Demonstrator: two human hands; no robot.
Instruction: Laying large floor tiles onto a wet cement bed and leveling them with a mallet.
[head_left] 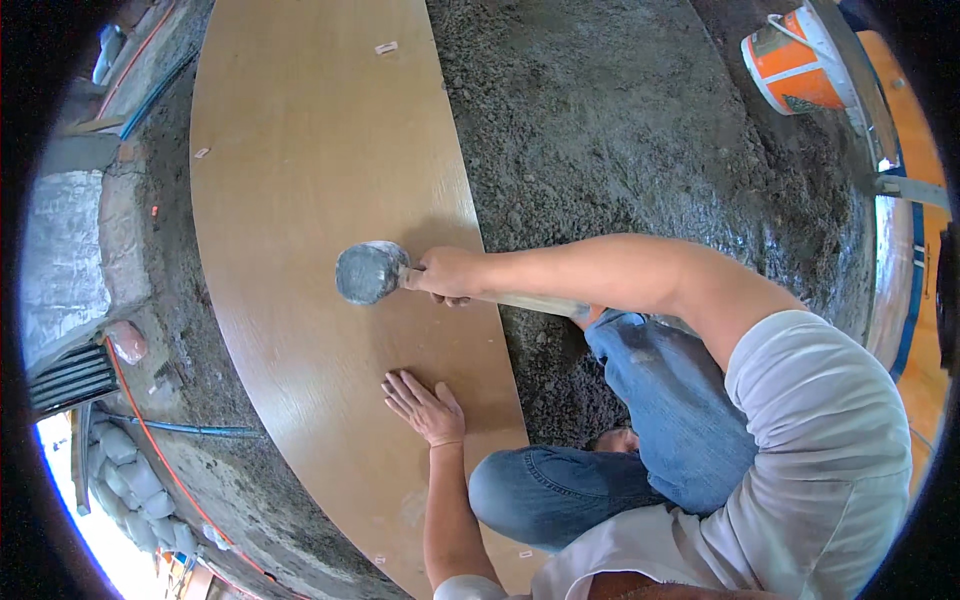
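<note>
A large smooth tan slab point(310, 120) with faint streaks lies flat on a grey mortar bed. My right hand point(450, 276) is closed round the handle of a mallet with a broad grey head point(368, 273). That head is over the middle of the slab; I cannot tell whether it touches the surface. The handle runs back under my right forearm. Nearer to me, my left hand point(427, 408) rests palm down on the slab, fingers stretched out and nothing in it. My bent knees in jeans are at the slab's right edge.
Rough wet mortar point(610, 130) spreads along the slab's right side. An orange and white bucket point(800, 62) stands at the far right. On the left are an orange cable point(165, 440), a blue pipe point(200, 430) and several stacked sacks point(135, 480).
</note>
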